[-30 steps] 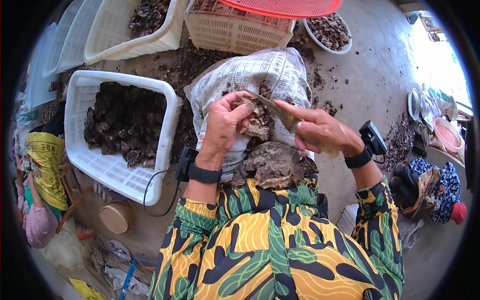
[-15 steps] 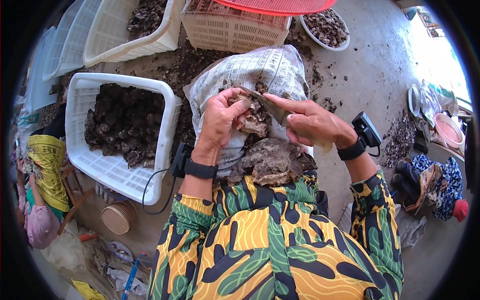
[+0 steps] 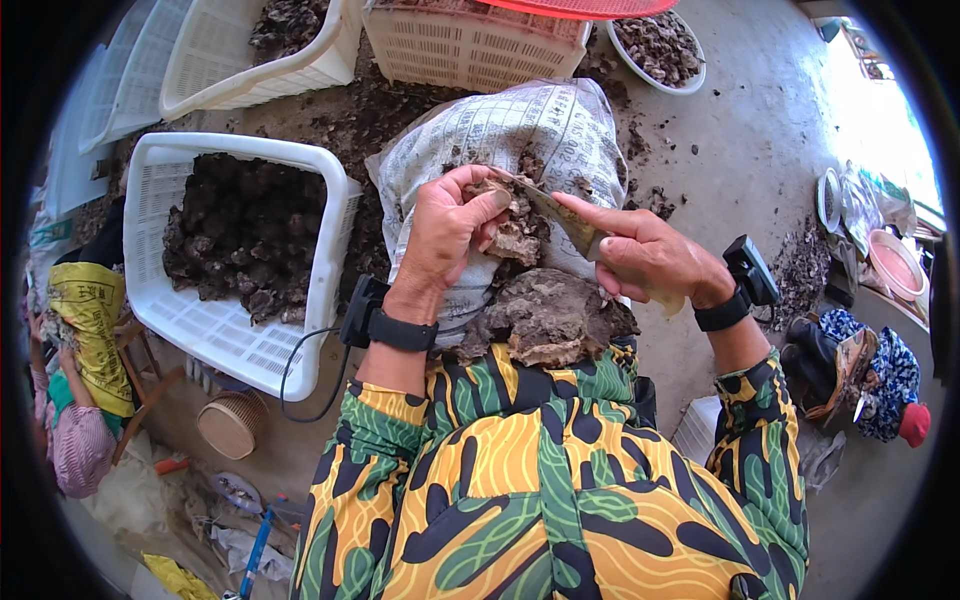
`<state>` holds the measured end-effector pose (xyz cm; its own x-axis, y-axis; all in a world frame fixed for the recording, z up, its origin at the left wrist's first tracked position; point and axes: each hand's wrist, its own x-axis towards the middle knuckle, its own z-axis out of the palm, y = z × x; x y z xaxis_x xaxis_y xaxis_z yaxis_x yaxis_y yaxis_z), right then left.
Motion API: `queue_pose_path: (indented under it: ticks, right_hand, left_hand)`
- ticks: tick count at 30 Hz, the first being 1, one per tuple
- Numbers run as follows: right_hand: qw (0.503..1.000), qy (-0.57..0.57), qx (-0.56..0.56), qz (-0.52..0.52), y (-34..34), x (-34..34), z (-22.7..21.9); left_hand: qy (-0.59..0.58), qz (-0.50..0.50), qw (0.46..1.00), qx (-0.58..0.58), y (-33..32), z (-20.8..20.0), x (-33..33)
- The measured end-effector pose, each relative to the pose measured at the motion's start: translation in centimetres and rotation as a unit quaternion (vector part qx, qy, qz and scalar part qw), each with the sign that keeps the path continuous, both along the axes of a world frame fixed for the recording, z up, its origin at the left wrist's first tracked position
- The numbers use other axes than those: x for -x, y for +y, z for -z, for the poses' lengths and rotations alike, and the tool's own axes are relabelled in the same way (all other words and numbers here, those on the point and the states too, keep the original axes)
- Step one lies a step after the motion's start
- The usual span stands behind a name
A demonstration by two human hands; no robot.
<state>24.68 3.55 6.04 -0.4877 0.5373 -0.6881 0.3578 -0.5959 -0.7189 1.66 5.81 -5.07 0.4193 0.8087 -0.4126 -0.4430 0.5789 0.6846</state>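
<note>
My left hand (image 3: pixel 446 228) pinches a rough, brown-and-pale chunk (image 3: pixel 516 242) that looks like dried mushroom, thumb on top. My right hand (image 3: pixel 652 250) is wrapped round the handle of a knife (image 3: pixel 566 222), its index finger stretched along the back of the blade. The blade slants up to the left, its tip at the chunk's upper edge by my left fingers. Below my hands a larger dark, crusty lump (image 3: pixel 545 318) of similar stuff rests on my lap. A white printed woven sack (image 3: pixel 480 140), strewn with dark crumbs, lies beneath and beyond my hands.
A white plastic basket (image 3: pixel 335 250) of dark clumps stands at left. Beyond are another crate (image 3: pixel 225 60), a cream crate (image 3: pixel 470 50) under a red sieve (image 3: pixel 570 6), and a white bowl (image 3: pixel 690 84) of pieces. Two people (image 3: pixel 85 430) (image 3: pixel 885 380) sit at the sides.
My right hand and the knife have shifted slightly right, the blade still against the chunk. The left hand keeps its hold, and the whole view has tilted a little.
</note>
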Motion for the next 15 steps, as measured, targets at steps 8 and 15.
queue_pose_path:
  ticks: [8,15]
  right_hand:
    - [0.999,0.018,-0.028,-0.018,1.3,0.7,1.2]
    - [0.964,-0.113,-0.213,-0.114,1.5,1.8,2.1]
  left_hand:
    - [0.007,0.018,1.000,0.004,0.4,0.2,0.3]
    - [0.023,0.016,1.000,0.004,0.5,0.2,0.1]
